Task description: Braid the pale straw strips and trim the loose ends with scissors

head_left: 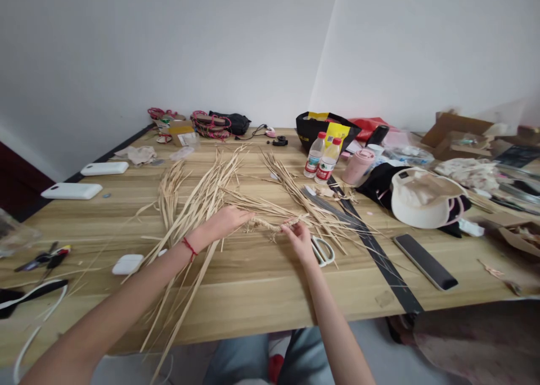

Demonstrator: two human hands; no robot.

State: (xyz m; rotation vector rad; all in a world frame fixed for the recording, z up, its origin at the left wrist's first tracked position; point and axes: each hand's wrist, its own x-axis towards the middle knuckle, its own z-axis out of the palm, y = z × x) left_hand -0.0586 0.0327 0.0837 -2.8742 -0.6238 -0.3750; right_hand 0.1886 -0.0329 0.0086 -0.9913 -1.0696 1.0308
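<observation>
A short braided straw cord (270, 225) stretches between my two hands above the wooden table. Its left end is pinched in the fingers of my left hand (228, 220), which has a red string bracelet at the wrist. Toward its right end, my right hand (298, 236) grips the cord between thumb and fingers. Loose straw strands (202, 196) lie in a long bundle under and beyond my left forearm. A second bundle of straw (295, 191) spreads behind my right hand. Scissors with pale handles (324, 251) lie just right of my right wrist, their blades hidden.
Two plastic bottles (314, 155) stand near a black bag (301, 127) at the back. A pink cup (358, 166), a cream cap (422, 199) and a phone (425, 261) are on the right. White power banks (71, 191) and an earbud case (127, 264) lie left.
</observation>
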